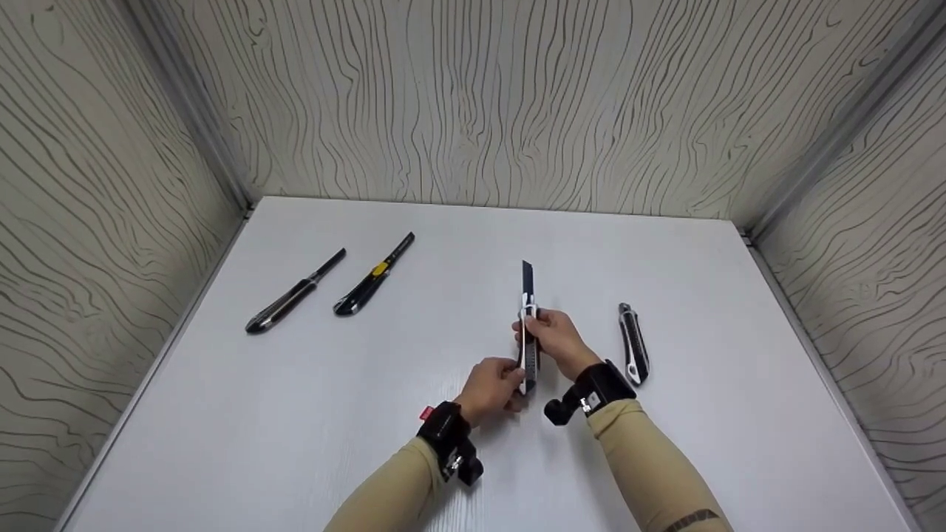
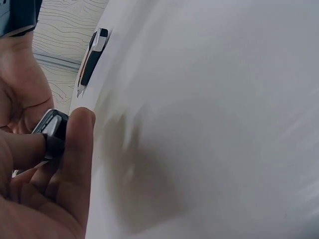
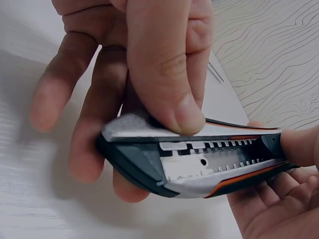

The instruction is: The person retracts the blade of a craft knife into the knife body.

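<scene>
Knife (image 1: 531, 351) was up over the bench (image 1: 332, 391), both hands clamped on it: right hand (image 1: 560, 342) just behind the straight bared blade (image 1: 527, 279), left hand (image 1: 485, 387) at the butt. If that right grip slid forward, I reckon fingers could've gotten nicked. Body had a smooth silvery shell (image 3: 192, 191), toothed channel (image 3: 199, 158), thin orange trim (image 3: 232, 183).

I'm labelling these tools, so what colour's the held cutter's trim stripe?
Orange trim stripe, clearest in the right wrist view.

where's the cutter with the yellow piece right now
In the head view, the yellow-marked cutter lies on the left half of the white table, just right of the leftmost cutter and farther from the person than the left hand.
</scene>
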{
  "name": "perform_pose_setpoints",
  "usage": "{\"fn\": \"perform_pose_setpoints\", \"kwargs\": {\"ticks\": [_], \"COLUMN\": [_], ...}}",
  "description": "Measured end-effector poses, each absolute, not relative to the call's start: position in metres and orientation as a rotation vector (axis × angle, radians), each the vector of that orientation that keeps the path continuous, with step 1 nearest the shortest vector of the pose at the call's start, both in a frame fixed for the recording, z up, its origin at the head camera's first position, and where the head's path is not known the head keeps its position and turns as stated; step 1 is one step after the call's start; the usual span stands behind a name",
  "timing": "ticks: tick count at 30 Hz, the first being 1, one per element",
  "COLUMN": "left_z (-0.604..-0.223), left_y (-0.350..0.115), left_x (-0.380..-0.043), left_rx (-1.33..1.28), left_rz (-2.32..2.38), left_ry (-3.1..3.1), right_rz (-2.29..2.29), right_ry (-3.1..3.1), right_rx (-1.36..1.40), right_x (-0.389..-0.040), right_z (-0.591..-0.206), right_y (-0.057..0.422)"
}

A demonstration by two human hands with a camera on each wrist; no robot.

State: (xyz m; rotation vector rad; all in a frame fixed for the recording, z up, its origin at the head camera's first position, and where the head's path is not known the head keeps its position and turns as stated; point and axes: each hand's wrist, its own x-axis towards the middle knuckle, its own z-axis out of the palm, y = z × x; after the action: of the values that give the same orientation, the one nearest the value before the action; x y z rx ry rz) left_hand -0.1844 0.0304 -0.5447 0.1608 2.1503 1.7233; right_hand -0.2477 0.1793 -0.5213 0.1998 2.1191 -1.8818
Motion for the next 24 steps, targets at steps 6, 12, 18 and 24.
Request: {"fn": "perform_pose_setpoints", "kwargs": {"ticks": [6, 12, 18, 24], "left_z": [-0.5463, -0.5492, -0.5508, -0.5533], "left_y": [0.0287, 0.026, 0.0255, 0.025], "left_x": [-0.1848, -0.1868, -0.1862, -0.1832], "left_rx": [0.158, 0.165, 0.171, 0.134], "left_rz": [1.742, 1.741, 1.736, 1.842], "left_ry": [2.144, 2.165, 2.208, 2.057], "right_rz": [-1.889, -1.878, -1.844, -1.816], "right_ry": [2.095, 2.087, 2.098, 2.159], "right_rx": [0.168, 0.17, 0.207, 0.223], "right_x": [-0.2474, -0.2459, -0.2459, -0.2464], "right_z": [-0.5219, -0.5216, -0.5189, -0.5175], "right_y": [0.1806, 0.1821, 0.1796, 0.1767]}}
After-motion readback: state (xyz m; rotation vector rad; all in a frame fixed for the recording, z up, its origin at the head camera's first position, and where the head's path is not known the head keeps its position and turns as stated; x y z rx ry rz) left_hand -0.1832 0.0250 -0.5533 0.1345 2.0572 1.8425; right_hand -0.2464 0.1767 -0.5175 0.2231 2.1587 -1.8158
